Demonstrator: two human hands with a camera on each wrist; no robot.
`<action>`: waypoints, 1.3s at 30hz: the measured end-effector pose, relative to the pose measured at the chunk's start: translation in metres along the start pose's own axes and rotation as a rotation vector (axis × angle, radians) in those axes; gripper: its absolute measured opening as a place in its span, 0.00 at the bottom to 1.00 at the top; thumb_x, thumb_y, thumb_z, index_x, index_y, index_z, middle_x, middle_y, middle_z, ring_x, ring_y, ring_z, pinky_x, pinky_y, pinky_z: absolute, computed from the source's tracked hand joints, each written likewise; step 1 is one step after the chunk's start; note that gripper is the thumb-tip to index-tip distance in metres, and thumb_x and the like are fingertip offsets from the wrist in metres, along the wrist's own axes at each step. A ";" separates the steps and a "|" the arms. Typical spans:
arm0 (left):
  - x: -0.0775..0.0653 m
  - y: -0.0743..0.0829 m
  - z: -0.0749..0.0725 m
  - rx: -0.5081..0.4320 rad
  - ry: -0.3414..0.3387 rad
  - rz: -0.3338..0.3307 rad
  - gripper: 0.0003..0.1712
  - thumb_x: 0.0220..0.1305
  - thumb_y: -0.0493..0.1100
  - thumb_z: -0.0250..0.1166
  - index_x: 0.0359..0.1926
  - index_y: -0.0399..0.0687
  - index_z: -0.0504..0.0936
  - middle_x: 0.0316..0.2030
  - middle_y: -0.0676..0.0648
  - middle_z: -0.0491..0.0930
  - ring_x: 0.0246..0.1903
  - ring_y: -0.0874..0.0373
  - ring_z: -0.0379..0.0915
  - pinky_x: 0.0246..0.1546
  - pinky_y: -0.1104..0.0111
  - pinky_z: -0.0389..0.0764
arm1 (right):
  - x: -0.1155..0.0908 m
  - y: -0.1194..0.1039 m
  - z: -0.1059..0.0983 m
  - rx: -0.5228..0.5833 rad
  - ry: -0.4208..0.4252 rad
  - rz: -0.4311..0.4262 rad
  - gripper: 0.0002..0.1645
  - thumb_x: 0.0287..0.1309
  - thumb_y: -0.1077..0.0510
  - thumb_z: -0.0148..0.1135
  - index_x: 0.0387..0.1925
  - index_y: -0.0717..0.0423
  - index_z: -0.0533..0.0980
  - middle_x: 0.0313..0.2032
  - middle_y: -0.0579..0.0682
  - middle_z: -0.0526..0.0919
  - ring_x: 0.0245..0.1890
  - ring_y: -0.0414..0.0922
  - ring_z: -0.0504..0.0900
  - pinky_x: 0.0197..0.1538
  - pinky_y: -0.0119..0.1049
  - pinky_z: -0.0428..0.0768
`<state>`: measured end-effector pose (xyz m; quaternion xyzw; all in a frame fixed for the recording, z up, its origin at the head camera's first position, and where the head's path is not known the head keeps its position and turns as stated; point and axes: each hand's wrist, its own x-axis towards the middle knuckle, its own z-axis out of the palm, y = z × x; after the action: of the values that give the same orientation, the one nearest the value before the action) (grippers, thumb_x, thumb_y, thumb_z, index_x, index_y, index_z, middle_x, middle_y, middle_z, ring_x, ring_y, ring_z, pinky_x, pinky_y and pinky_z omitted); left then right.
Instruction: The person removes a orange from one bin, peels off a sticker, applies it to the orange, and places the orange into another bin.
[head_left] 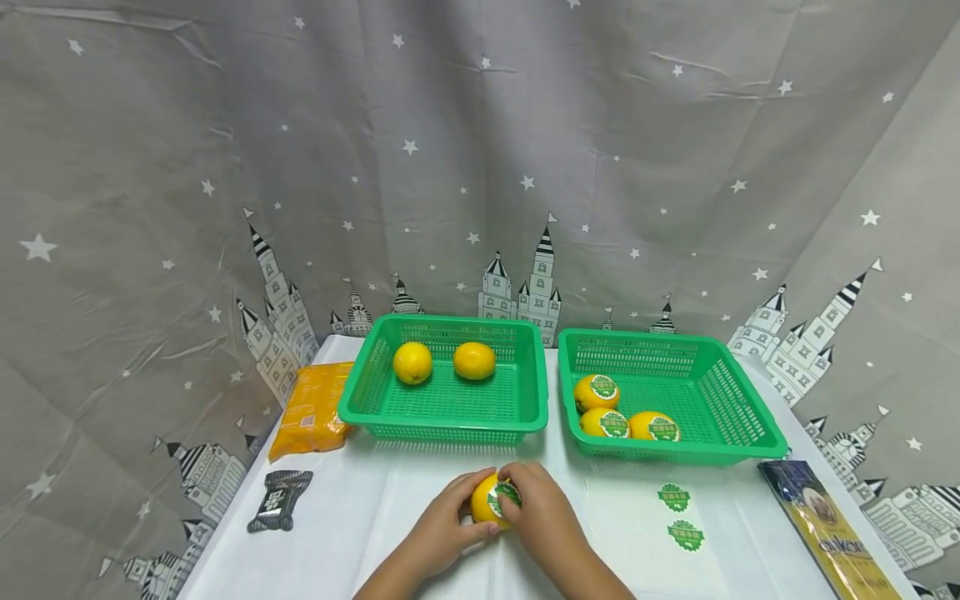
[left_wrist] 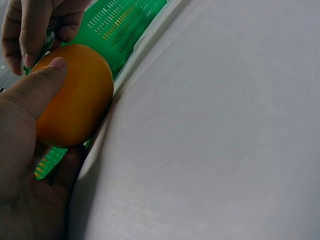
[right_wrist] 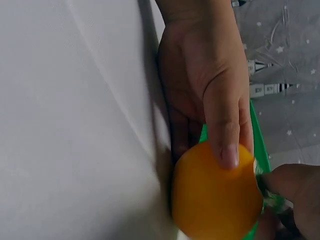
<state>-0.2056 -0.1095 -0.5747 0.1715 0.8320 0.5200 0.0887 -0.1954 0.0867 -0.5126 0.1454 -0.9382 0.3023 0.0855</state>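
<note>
Near the front of the white table, my left hand grips a yellow lemon, thumb on one side and fingers on the other. The lemon's bare side fills much of the left wrist view. My right hand pinches a round green-and-white sticker against the lemon's upper right side. In the right wrist view, the sticker stands partly off the peel under the right thumb. Fingers hide part of the sticker. Two similar stickers lie on a pale backing sheet to the right.
A green basket with two plain lemons stands behind the hands. Right of it, another green basket holds three stickered lemons. An orange packet and a black wrapper lie left, a blue-and-gold packet right.
</note>
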 end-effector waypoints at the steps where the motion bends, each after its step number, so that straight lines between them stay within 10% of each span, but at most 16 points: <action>1: 0.000 0.000 0.000 0.005 -0.001 0.001 0.45 0.61 0.59 0.76 0.77 0.66 0.68 0.72 0.50 0.70 0.68 0.51 0.71 0.66 0.67 0.76 | 0.000 0.003 0.001 0.008 0.012 -0.002 0.13 0.57 0.55 0.76 0.43 0.50 0.83 0.40 0.43 0.81 0.41 0.40 0.80 0.47 0.41 0.84; 14: 0.002 0.008 -0.007 -0.166 -0.113 -0.040 0.33 0.76 0.51 0.62 0.77 0.55 0.66 0.75 0.45 0.67 0.74 0.45 0.64 0.74 0.51 0.67 | -0.001 0.052 0.017 0.594 -0.232 0.262 0.41 0.57 0.40 0.78 0.64 0.57 0.74 0.63 0.55 0.80 0.66 0.56 0.78 0.65 0.48 0.80; 25: 0.005 0.011 0.006 -0.178 -0.040 -0.092 0.33 0.72 0.59 0.66 0.71 0.54 0.71 0.70 0.42 0.69 0.64 0.51 0.72 0.64 0.58 0.78 | -0.006 0.066 0.028 0.782 -0.254 0.263 0.33 0.66 0.41 0.71 0.64 0.54 0.75 0.61 0.51 0.82 0.63 0.46 0.79 0.61 0.28 0.79; 34: 0.003 0.008 0.001 -0.201 -0.044 -0.102 0.30 0.74 0.58 0.64 0.72 0.59 0.72 0.71 0.43 0.71 0.68 0.47 0.71 0.69 0.50 0.73 | -0.006 0.073 0.025 0.945 -0.335 0.266 0.25 0.78 0.49 0.56 0.68 0.57 0.73 0.66 0.54 0.79 0.65 0.46 0.78 0.66 0.38 0.78; 39: 0.004 0.009 0.001 -0.225 -0.053 -0.117 0.30 0.73 0.57 0.66 0.70 0.57 0.71 0.70 0.43 0.71 0.66 0.49 0.73 0.67 0.50 0.75 | -0.002 0.069 0.024 0.859 -0.356 0.247 0.28 0.76 0.45 0.60 0.68 0.55 0.72 0.65 0.54 0.79 0.63 0.46 0.78 0.66 0.42 0.78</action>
<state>-0.2072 -0.1034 -0.5671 0.1253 0.7745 0.5991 0.1596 -0.2176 0.1265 -0.5700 0.1045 -0.7387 0.6408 -0.1810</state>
